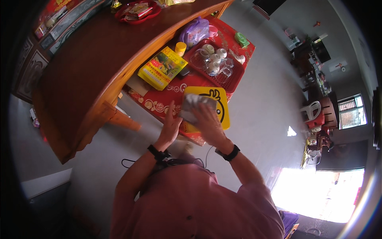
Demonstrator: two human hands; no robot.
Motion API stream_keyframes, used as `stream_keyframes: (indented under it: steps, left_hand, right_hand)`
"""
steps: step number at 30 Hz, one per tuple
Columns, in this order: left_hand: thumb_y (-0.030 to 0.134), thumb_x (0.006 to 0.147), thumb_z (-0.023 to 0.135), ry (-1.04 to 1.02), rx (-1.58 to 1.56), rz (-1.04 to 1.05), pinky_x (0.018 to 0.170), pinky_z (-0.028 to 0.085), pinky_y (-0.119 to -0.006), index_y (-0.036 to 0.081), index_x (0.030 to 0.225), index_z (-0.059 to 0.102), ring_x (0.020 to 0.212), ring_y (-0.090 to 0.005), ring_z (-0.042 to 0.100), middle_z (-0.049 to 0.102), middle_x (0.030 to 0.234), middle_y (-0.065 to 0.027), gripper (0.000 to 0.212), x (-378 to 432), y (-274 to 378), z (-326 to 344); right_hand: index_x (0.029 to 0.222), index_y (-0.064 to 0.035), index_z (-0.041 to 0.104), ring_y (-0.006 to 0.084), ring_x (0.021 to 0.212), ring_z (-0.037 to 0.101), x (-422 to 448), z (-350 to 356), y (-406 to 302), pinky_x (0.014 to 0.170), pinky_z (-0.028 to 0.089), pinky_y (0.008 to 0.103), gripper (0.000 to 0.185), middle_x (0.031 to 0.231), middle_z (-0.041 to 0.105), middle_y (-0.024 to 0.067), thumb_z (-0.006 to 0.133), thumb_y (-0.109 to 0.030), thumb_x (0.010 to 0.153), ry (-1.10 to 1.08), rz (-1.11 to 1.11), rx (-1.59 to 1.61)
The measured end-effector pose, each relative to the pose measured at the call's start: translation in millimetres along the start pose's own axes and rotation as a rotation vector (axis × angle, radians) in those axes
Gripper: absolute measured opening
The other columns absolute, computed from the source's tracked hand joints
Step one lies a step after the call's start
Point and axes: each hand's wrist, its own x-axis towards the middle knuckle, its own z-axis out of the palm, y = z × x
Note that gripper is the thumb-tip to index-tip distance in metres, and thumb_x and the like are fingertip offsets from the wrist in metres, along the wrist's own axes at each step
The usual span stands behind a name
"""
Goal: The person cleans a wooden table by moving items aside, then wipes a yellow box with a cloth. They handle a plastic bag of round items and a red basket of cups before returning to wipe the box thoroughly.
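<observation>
A square yellow tin or board with a duck-like face (225, 119) lies near the close corner of a low table with a red patterned cover (195, 80). Over its left part is a grey, shiny packet or folded sheet (191, 106), blurred. My right hand (208, 122) rests flat on the grey piece with its fingers spread; whether it grips is unclear. At the left edge of the grey piece is my left hand (171, 127), thumb and fingers extended, perhaps touching it. Both wrists wear black bands.
Beyond lie a yellow printed box (162, 68), a yellow-capped jar (180, 48), a red tray (235, 80) with cups and glasses, a purple plastic bag (195, 31), a pink cup (212, 30) and a green handheld fan (241, 40). A tall wooden table (89, 59) overhangs at left.
</observation>
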Motion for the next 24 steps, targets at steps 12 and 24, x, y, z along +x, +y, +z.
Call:
stream_keyframes:
  steps: [12,24]
  left_hand:
    - [0.04,0.093,0.075,-0.303,0.989,0.404,0.107,0.045,-0.054,0.012,0.153,0.045,0.14,-0.0407,0.045,0.043,0.154,-0.021,0.073,110.9,31.0,15.1]
    - [0.033,0.098,0.071,-0.07,0.929,0.219,0.105,0.049,-0.048,0.009,0.153,0.043,0.133,-0.0398,0.05,0.045,0.144,-0.0225,0.066,63.9,39.4,24.4]
  right_hand:
    - [0.14,-0.0064,0.05,0.0346,0.125,0.063,-1.8,8.8,126.4,0.102,0.05,0.0417,0.044,0.13,0.064,0.0228,0.058,-0.009,0.097,0.298,0.586,1.093]
    - [0.136,-0.0071,0.049,0.0314,0.111,0.067,-105.9,33.0,89.2,0.092,0.054,0.043,0.041,0.125,0.066,0.0171,0.059,-0.013,0.097,0.349,0.666,1.042]
